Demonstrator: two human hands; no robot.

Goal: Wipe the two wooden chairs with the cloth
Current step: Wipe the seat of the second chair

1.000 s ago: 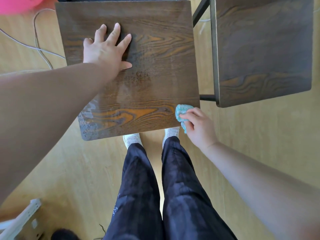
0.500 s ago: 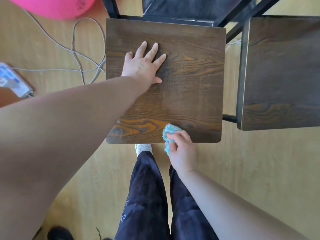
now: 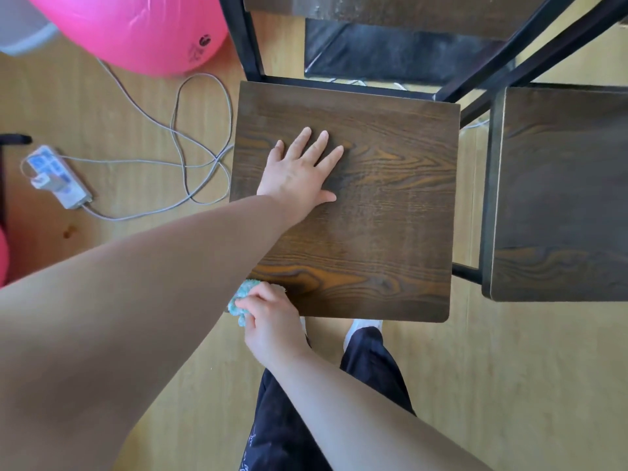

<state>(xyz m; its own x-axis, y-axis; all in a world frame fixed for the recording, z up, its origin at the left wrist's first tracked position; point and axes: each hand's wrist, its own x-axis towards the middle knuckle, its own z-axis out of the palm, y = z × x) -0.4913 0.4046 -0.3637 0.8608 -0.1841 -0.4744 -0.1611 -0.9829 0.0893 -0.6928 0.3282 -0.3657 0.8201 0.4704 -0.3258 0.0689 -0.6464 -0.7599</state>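
Nearest the camera, dark trousers (image 3: 289,419) and a white shoe (image 3: 360,326) stood on the pale wooden floor (image 3: 509,368), just short of the near edge of the first chair (image 3: 373,215). At that chair's near left corner, the right hand (image 3: 272,321) had its fingers curled round a bunched blue cloth (image 3: 239,300), holding it against the corner. The left forearm crossed over part of the cloth and hid the corner itself. Farther in, the left hand (image 3: 299,168) lay flat on the left half of the same chair, fingers straight and slightly spread, holding nothing. This chair was dark brown wood with orange grain, and its black metal frame (image 3: 246,39) rose at the far edge. Just to the right, across a narrow gap, stood the second chair (image 3: 560,198), of the same dark wood. On the floor to the left lay a white power strip (image 3: 56,176), with grey cables (image 3: 136,161) looping toward the first chair. Beyond them, at the far left, sat a large pink ball (image 3: 136,28).
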